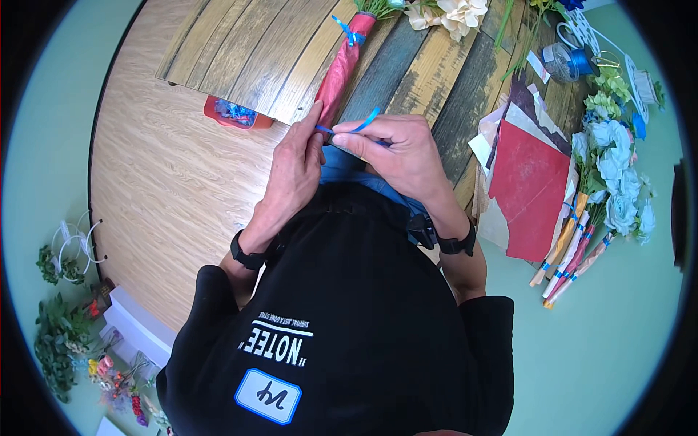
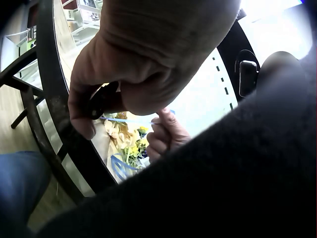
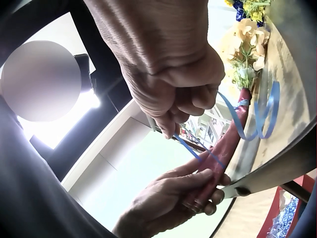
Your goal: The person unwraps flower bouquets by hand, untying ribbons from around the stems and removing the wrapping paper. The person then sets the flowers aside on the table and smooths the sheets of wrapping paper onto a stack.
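Observation:
A flower bouquet with its stems wrapped in red paper (image 1: 340,76) lies over the table's near edge, a blue ribbon bow (image 1: 350,35) tied near its top. My left hand (image 1: 292,163) grips the lower end of the wrap; in the right wrist view its thumb lies along the paper. Around that lower part runs a thin blue ribbon (image 3: 218,161), pulled taut toward my right hand (image 1: 400,149). The right fingers pinch this ribbon just beside the wrap, and its loose tail (image 3: 275,109) curls away. In the left wrist view, the left hand hides most of the wrap.
Cream flowers (image 1: 459,16) lie at the table's far side. To the right are red paper sheets (image 1: 531,189), a blue ribbon spool (image 1: 582,62) and several wrapped bouquets with pale blue flowers (image 1: 614,167). A red bin (image 1: 256,121) with blue scraps stands below the table's left edge.

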Motion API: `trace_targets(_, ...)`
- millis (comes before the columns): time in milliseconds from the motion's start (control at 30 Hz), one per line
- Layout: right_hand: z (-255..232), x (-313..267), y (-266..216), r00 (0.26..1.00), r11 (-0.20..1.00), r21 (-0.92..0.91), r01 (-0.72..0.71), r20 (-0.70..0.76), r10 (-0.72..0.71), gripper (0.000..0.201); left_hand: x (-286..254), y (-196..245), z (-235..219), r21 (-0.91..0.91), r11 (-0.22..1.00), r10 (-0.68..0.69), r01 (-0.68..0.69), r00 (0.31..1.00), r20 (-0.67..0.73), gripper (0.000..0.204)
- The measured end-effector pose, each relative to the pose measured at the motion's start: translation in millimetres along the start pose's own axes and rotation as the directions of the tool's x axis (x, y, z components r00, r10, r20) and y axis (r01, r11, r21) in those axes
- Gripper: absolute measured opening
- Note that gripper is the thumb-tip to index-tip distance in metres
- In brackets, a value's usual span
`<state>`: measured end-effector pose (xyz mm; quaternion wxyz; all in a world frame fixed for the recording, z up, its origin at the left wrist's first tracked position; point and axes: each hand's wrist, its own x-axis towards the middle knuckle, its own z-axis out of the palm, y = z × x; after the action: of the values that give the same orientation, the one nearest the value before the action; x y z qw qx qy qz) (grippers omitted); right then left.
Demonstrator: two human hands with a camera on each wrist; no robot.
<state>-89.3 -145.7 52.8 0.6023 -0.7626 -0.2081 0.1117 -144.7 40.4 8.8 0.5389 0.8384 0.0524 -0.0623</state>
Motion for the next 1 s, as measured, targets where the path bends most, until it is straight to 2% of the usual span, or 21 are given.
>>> trace_targets(67,1,0,0,1.000,1.000,0.028,0.000,-0.002,0.001,0.017,1,-3,0,-0.011,1.000,-0.008,0.008,0.999,-0.048,0.049)
trace_targets(133,-1,-3,3,0.991,0.990,0.051,-0.129,0.030,0.127,0.024,2,-4,-1,-0.022,0.999,-0.033,0.032,0.998,-0.046,0.047)
trace_targets(167,-1,-4,3,0.991,0.990,0.053,-0.133,0.033,0.131,0.024,2,-5,-2,-0.029,0.998,-0.052,0.050,0.998,-0.041,0.046)
trace_targets(233,-3,-5,1,0.990,0.976,0.167,-0.138,0.007,0.138,0.029,4,-12,0,-0.060,0.997,-0.044,0.041,0.998,-0.051,0.046)
trace_targets(333,-8,-10,-1,0.989,0.968,0.204,-0.143,-0.016,0.150,0.030,6,-15,1,-0.092,0.996,-0.024,0.018,0.997,-0.067,0.045)
trace_targets(500,-22,-16,-14,0.986,0.974,0.153,-0.166,-0.008,0.169,0.027,5,-15,-1,-0.091,0.996,-0.015,0.009,0.998,-0.064,0.044)
trace_targets(600,-24,-18,-12,0.984,0.973,0.152,-0.171,-0.014,0.175,0.025,5,-14,0,-0.108,0.993,-0.059,0.052,0.996,-0.060,0.044)
trace_targets(733,-24,-17,-15,0.987,0.979,0.135,-0.155,-0.018,0.159,0.023,8,-17,-1,-0.198,0.980,-0.040,0.019,0.994,-0.102,0.041)
trace_targets(867,-23,-17,-8,0.988,0.979,0.147,-0.143,-0.034,0.150,0.023,11,-20,-10,-0.273,0.961,-0.062,0.033,0.993,-0.098,0.041)
trace_targets(933,-22,-16,-7,0.979,0.959,0.220,-0.177,-0.062,0.195,0.022,12,-19,-12,-0.259,0.965,-0.066,0.034,0.991,-0.116,0.041)
trace_targets(1000,-23,-14,1,0.981,0.965,0.201,-0.168,-0.061,0.183,0.022,14,-19,-15,-0.245,0.969,-0.067,0.033,0.989,-0.132,0.041)
